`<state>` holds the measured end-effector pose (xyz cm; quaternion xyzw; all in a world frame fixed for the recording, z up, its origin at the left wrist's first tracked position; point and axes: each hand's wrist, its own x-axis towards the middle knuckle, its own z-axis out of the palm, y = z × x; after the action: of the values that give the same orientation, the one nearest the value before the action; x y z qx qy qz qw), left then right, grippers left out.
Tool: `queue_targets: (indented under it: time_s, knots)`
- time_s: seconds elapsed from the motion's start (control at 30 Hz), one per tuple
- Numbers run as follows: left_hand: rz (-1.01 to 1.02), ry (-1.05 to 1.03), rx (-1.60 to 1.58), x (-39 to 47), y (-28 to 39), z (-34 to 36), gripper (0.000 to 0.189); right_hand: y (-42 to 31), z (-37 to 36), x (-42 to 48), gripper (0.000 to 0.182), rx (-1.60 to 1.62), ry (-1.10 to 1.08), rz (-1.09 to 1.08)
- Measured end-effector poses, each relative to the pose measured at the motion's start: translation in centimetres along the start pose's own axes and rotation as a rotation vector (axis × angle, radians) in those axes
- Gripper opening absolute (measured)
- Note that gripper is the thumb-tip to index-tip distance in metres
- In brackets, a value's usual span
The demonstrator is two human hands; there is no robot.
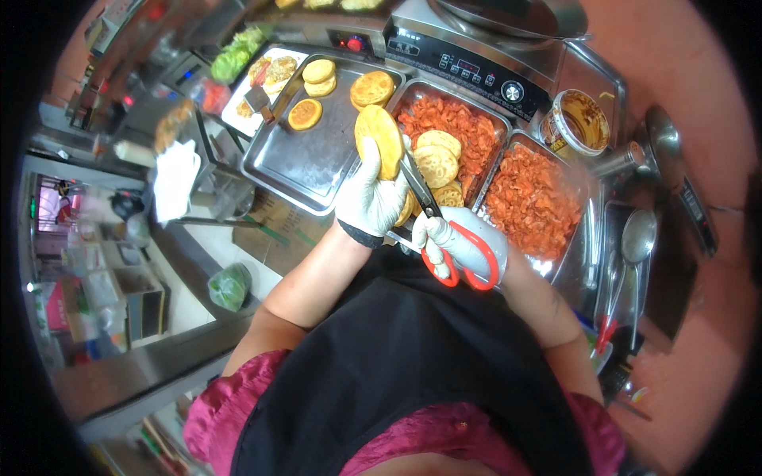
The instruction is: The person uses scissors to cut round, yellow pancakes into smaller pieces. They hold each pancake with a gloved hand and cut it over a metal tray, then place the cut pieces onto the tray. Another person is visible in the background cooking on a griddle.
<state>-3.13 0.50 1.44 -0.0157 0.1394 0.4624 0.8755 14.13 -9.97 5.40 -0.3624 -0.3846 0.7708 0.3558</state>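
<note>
My gloved left hand (370, 199) holds a round golden flatbread (379, 141) up on edge. In my gloved right hand (447, 236) is a pair of scissors (478, 262) with red handles; the dark blades point up toward the flatbread's right edge. Whether the blades touch or cut the bread I cannot tell. Below and beyond the hands, a steel tray of reddish-orange sauced meat pieces (476, 131) has several pale flatbreads (436, 165) lying in it. To the left, more flatbreads, one stacked pair (319, 77) among them, rest on a flat steel tray (286, 152).
A second tray of red meat (530, 199) stands at right, beside a sauce-stained tub (576, 122). An induction cooker (470, 71) sits behind. Ladles (640, 237) lie far right. At left are lettuce (235, 56), a white board (235, 107) with food and a spatula (258, 99).
</note>
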Motion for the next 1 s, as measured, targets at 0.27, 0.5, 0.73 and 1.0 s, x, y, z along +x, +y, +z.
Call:
queue_targets:
  time_s: [0.27, 0.5, 0.73, 1.0]
  knots:
    - [-0.184, -0.18, 0.29, -1.6, -0.9, -0.8, 0.045, 0.1, 1.2, 1.1, 0.037, 0.093, 0.141, -0.085]
    - [-0.018, -0.066, 0.315, -1.3, -1.5, 0.8, 0.044, -0.1, 1.3, 1.1, 0.031, 0.014, 0.211, -0.108]
    - [-0.085, -0.221, 0.385, -1.3, -0.6, -1.5, 0.047, -0.3, 0.7, 2.1, 0.029, -0.152, 0.244, -0.172]
    - [-0.02, -0.199, 0.522, -1.1, 0.9, -0.8, 0.052, 0.1, -0.6, 1.8, 0.034, -0.253, 0.226, -0.104]
